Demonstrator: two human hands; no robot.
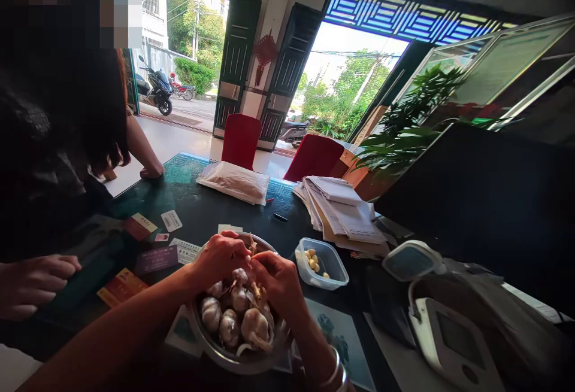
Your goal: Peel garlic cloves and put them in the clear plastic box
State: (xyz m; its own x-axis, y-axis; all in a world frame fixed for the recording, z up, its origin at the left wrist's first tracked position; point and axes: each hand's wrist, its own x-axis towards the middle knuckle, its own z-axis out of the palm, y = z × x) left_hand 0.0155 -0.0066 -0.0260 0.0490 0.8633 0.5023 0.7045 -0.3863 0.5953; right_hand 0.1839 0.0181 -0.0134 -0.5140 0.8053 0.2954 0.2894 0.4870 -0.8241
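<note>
A round metal bowl (215, 363) holds several whole garlic bulbs (230, 327), with loose papery skins among them. Above its far side, my left hand (219, 255) and my right hand (279, 281) meet, fingertips pinched together. A small pale garlic clove (248, 258) shows between them, partly hidden by the fingers. Just right of the bowl stands a clear plastic container (332, 281) with several peeled cloves (312, 258) inside.
A person (58, 111) leans on the table at left, one hand (38, 284) near cards (155, 258). Farther back lie a wrapped packet (233, 182) and stacked papers (344, 206). At right are a white device (453, 344) and a dark monitor (489, 218).
</note>
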